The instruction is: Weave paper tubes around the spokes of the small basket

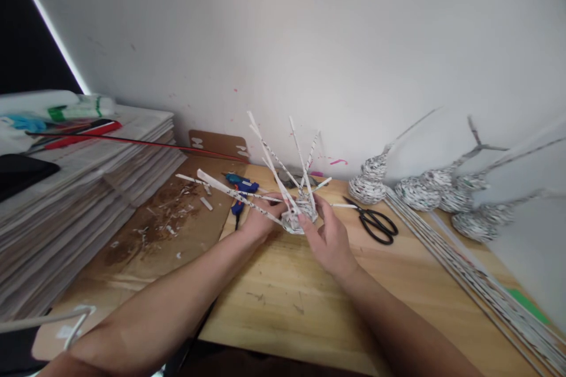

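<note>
From my remote seat I see both hands meeting over the middle of the wooden table (pixel 309 294), on a small woven paper piece (pixel 297 221). It sits between the two hands, low over the tabletop - whether it rests on the wood or is lifted clear, I cannot tell. Thin paper rods (pixel 274 156) stick out of it, several fanning upward toward the wall and a few pointing off to the left.

The left hand (pixel 260 219) is curled closed on the left side of the piece, its fingers wrapped over the rods that run leftward. The right hand (pixel 329 240) comes in from the right with its fingers stretched forward and drawn together, the tips pinching the rim of the woven part.

Just beyond the left hand lies a blue glue gun (pixel 241 184), partly on a brown cardboard sheet (pixel 163 230) littered with paper scraps. Black scissors (pixel 375 224) lie near the right hand, their blades pointing toward the piece. Farther right - against the wall - stand several finished woven shapes (pixel 369 184), each with a long stem. A bundle of long paper rods (pixel 481 285) runs along the table's right edge. At the left, a tall stack of paper sheets (pixel 75 200) carries a few tools and a red stick on top.
</note>
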### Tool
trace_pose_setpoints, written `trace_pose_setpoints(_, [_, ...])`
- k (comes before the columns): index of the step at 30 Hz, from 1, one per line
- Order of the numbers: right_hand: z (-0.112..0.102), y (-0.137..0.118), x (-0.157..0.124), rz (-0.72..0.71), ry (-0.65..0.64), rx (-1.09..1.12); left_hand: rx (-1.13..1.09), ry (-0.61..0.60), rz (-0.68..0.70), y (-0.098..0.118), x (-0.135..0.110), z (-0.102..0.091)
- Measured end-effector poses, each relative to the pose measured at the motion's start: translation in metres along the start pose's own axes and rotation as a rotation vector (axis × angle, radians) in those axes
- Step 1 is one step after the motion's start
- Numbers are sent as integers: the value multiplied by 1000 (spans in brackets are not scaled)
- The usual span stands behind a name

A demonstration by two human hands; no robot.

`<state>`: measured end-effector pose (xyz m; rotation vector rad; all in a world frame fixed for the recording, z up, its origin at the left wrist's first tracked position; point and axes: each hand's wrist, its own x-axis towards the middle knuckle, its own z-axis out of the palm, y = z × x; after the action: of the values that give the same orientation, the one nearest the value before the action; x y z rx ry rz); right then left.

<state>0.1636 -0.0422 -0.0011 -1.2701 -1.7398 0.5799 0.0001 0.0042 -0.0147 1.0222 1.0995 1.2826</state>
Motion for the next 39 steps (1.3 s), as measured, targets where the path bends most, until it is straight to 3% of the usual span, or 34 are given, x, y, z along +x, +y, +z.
trace_pose_setpoints(7, [5, -2, -1, 109, 64, 285, 154, 70, 114, 0, 4, -6])
trace_pose_setpoints(11, [11, 0, 4, 425, 10, 488, 169, 81, 152, 2, 3, -6])
trace_pose_setpoints(15, [18, 3, 7, 616, -35, 721, 185, -58, 122, 1, -3, 1])
trace_pose_setpoints(18, [22, 5, 8, 644, 56, 828, 159, -147, 96, -2, -6, 4])
trace_pose_setpoints(21, [23, 7, 8, 633, 119, 830, 130, -157, 68, -4, -6, 4])
trace_pose_setpoints(29, [24, 6, 7, 599, 135, 799, 111, -65, -36, -6, -7, 3])
trace_pose_setpoints(39, [22, 13, 4, 519, 78, 593, 17, -148, -283, 8, -8, 5])
